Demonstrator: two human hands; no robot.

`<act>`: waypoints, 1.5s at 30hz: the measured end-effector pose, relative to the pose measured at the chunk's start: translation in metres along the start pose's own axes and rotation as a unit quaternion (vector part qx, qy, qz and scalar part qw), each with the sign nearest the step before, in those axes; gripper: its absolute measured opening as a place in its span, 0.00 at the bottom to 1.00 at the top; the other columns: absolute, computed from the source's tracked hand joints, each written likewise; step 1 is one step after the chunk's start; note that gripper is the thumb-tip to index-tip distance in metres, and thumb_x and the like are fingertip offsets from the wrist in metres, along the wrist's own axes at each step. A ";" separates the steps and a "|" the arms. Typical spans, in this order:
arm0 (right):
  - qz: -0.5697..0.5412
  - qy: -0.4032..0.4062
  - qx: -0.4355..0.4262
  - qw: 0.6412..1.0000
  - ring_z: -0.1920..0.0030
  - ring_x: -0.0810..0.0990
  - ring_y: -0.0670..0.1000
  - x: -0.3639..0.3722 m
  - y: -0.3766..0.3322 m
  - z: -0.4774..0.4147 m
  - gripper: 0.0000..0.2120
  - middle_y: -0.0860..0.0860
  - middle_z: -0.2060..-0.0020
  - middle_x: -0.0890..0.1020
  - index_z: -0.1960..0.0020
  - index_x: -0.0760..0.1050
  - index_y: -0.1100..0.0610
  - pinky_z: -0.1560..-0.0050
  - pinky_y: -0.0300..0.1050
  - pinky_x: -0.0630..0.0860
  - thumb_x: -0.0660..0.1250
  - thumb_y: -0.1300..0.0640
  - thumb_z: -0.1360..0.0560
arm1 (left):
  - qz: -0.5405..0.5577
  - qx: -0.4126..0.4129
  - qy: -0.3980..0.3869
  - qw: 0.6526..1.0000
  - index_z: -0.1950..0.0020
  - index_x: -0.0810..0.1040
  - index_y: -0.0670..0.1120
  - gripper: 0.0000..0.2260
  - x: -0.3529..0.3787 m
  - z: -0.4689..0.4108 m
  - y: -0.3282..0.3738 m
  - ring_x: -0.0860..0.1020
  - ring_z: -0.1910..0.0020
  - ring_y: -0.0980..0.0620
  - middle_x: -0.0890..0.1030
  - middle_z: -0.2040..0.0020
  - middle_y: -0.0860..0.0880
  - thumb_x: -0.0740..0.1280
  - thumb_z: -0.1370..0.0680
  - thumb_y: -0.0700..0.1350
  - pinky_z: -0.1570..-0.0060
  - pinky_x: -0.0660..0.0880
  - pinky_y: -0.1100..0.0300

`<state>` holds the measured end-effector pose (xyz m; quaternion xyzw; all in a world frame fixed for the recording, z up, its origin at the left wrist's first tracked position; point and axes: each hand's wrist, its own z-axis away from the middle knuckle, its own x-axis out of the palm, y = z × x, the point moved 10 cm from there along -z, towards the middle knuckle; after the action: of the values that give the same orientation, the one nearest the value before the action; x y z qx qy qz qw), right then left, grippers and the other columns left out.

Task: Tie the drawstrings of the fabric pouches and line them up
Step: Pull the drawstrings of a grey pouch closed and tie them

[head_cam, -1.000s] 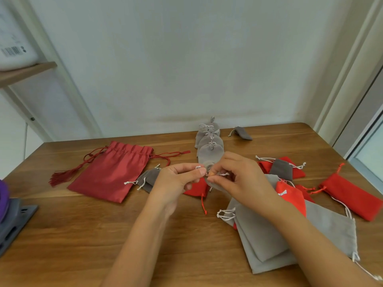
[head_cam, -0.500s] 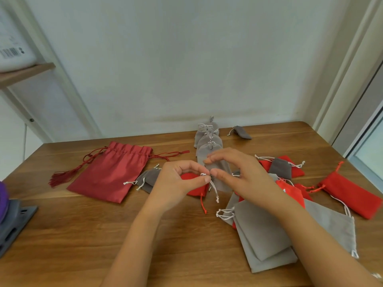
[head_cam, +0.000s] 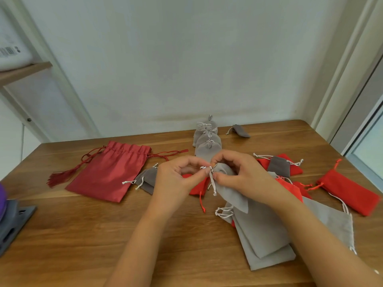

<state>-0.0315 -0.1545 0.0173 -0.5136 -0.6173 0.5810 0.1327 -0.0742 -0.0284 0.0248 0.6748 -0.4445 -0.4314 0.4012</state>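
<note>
Grey pouch [head_cam: 230, 191] mid-knot, held up between both hands
Its white drawstring [head_cam: 211, 181] now crosses at the gathered neck, ends dangling below the fingertips; left hand [head_cam: 174, 183] pinches a strand, right hand [head_cam: 246, 177] pinches the neck; half a second ago the cord hung looser; knot likely unfinished; tied row [head_cam: 207, 141] waits just beyond the hands.
</note>
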 end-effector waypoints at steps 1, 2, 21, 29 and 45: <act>0.005 0.011 -0.002 1.000 0.58 0.80 0.48 -0.002 0.000 0.000 0.05 0.45 0.60 0.82 0.53 0.79 0.53 0.57 0.46 0.77 0.72 0.58 0.28 | -0.011 0.001 0.009 1.000 0.57 0.83 0.51 0.08 -0.001 0.000 0.001 0.82 0.63 0.60 0.85 0.64 0.56 0.75 0.29 0.38 0.59 0.75 0.70; 0.011 0.019 -0.004 1.000 0.59 0.80 0.46 -0.002 0.000 0.000 0.05 0.44 0.60 0.82 0.53 0.80 0.53 0.57 0.44 0.76 0.72 0.59 0.28 | -0.019 0.003 0.015 1.000 0.57 0.83 0.53 0.09 -0.003 0.000 0.001 0.82 0.61 0.61 0.85 0.63 0.57 0.75 0.30 0.39 0.58 0.76 0.70; -0.054 0.016 0.072 0.996 0.65 0.78 0.45 -0.013 0.012 0.000 0.11 0.49 0.66 0.82 0.58 0.83 0.56 0.62 0.39 0.72 0.67 0.51 0.23 | -0.159 0.133 -0.025 0.978 0.54 0.80 0.52 0.06 0.012 0.004 0.016 0.78 0.58 0.58 0.80 0.59 0.57 0.71 0.25 0.40 0.59 0.72 0.71; -0.155 -0.012 0.113 0.981 0.53 0.84 0.50 -0.007 0.018 0.002 0.10 0.51 0.57 0.86 0.54 0.84 0.54 0.52 0.41 0.79 0.72 0.54 0.34 | -0.203 0.207 0.005 0.957 0.51 0.82 0.49 0.05 0.009 0.009 0.026 0.77 0.57 0.60 0.80 0.57 0.58 0.68 0.24 0.46 0.57 0.71 0.71; -0.217 -0.046 0.069 0.973 0.60 0.80 0.54 0.006 0.013 0.002 0.04 0.55 0.61 0.84 0.59 0.84 0.54 0.57 0.41 0.79 0.73 0.60 0.33 | -0.077 0.192 -0.028 0.978 0.51 0.85 0.46 0.07 0.002 0.009 0.031 0.83 0.55 0.59 0.85 0.56 0.54 0.72 0.28 0.42 0.52 0.78 0.65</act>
<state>-0.0292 -0.1536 0.0030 -0.3299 -0.6779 0.6025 0.2621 -0.0898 -0.0401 0.0501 0.7589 -0.4767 -0.3868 0.2171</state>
